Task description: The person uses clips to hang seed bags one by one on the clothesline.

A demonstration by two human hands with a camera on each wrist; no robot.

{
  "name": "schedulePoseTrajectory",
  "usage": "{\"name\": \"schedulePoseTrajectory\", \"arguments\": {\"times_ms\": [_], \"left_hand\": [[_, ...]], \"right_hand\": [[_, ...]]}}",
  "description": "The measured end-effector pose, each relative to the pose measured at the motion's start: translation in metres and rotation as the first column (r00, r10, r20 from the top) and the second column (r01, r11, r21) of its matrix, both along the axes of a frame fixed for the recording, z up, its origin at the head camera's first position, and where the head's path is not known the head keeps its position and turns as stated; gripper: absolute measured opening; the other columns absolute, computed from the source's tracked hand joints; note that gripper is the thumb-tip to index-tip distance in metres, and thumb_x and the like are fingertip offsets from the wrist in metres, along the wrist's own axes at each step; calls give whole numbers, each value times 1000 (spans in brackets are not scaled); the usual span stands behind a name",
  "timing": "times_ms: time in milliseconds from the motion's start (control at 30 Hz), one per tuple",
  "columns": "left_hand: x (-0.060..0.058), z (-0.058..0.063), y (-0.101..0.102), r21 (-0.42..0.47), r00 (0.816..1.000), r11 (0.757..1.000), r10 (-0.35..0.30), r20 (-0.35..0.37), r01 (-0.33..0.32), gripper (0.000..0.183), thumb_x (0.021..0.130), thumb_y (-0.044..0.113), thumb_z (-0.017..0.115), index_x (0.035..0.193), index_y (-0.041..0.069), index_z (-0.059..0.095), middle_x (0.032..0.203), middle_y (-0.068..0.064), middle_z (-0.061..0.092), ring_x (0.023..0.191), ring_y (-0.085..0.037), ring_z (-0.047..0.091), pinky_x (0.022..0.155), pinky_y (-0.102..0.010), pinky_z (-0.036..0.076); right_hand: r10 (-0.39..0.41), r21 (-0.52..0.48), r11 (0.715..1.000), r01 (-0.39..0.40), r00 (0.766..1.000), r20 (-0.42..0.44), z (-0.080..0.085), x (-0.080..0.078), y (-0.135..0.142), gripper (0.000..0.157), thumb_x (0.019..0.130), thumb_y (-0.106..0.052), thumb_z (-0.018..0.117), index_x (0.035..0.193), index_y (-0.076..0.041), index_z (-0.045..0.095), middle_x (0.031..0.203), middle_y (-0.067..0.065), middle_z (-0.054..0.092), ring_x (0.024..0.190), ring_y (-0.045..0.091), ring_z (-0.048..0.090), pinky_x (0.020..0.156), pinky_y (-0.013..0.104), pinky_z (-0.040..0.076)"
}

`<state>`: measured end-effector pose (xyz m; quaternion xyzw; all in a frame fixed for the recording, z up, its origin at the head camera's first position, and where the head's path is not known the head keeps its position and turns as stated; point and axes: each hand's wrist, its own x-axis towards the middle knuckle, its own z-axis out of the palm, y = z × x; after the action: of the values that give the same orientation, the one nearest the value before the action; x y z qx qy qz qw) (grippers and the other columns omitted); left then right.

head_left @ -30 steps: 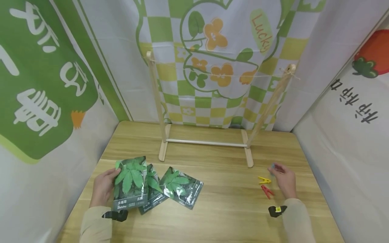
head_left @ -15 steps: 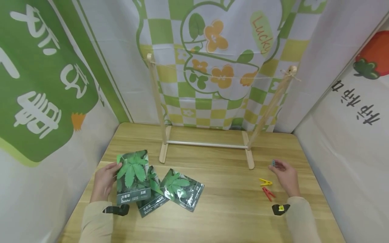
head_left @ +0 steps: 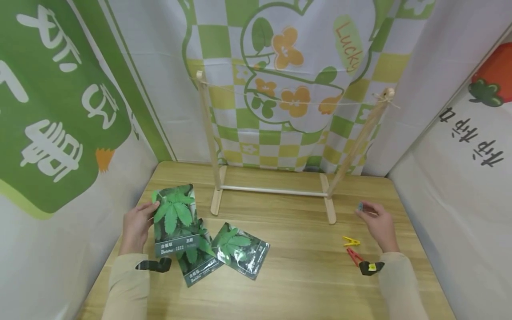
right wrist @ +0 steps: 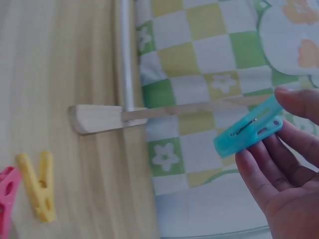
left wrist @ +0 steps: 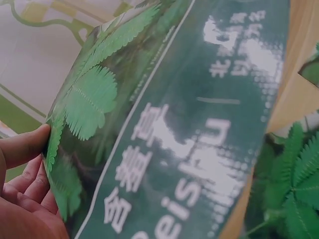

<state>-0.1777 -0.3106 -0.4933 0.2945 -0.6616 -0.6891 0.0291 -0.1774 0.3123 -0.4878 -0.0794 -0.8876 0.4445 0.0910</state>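
My left hand (head_left: 138,224) pinches the left edge of a green seed packet (head_left: 176,222), thumb on its front and fingers behind, as the left wrist view shows closely. The packet is lifted and overlaps a second seed packet (head_left: 200,266) lying on the table. A third seed packet (head_left: 242,251) lies to the right of that one. At the right side, my right hand (head_left: 378,224) pinches a teal clothespin (right wrist: 246,127) by its handle ends between thumb and fingers. On the table near that hand lie a yellow clothespin (head_left: 351,241) and a red clothespin (head_left: 354,255).
A wooden stand (head_left: 274,191) with two uprights and a low bar stands at the table's back. A thin string (head_left: 312,102) runs between the upright tops. Printed cloth (head_left: 268,149) hangs behind the wooden table (head_left: 304,275). A wrist camera partly overlaps the red clothespin.
My left hand has raised the seed packet upward, away from me, uncovering more of the one below. The right hand has moved slightly up and away from the two clothespins, holding the teal one.
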Motion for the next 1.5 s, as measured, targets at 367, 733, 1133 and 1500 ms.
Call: {"name": "schedulePoseTrajectory", "arguments": {"times_ms": [367, 733, 1133, 1500], "left_hand": [[-13, 20, 5, 29, 998, 999, 27, -61, -26, 51, 92, 23, 69, 133, -1, 51, 102, 8, 56, 79, 3, 60, 71, -12, 51], [-20, 38, 8, 88, 992, 994, 72, -102, -63, 6, 89, 22, 71, 86, 20, 68, 83, 15, 62, 75, 0, 58, 66, -14, 49], [-17, 46, 10, 82, 989, 996, 31, -144, -19, 7, 90, 27, 70, 92, 21, 66, 87, 16, 64, 82, -1, 57, 69, -14, 48], [-25, 61, 9, 120, 976, 993, 33, -214, -7, 9, 89, 25, 71, 88, 18, 66, 89, 11, 63, 83, -2, 57, 69, -13, 49]], "right_hand": [[43, -25, 999, -46, 995, -94, 25, -6, -2, 41, 93, -24, 67, 124, 3, 61, 112, 4, 65, 89, -17, 51, 77, 2, 45], [71, -24, 997, -76, 986, -149, 51, -13, 0, 42, 92, -24, 69, 124, 3, 61, 96, -29, 57, 89, -15, 55, 77, 3, 45], [78, -10, 997, -81, 985, -155, 58, -10, -6, 41, 93, -26, 68, 123, 2, 63, 92, -32, 57, 86, -16, 56, 76, 3, 44], [120, -50, 990, -135, 964, -236, 83, -18, -9, 40, 91, -19, 69, 121, 7, 61, 92, -30, 62, 84, -14, 60, 74, 3, 47]]}}
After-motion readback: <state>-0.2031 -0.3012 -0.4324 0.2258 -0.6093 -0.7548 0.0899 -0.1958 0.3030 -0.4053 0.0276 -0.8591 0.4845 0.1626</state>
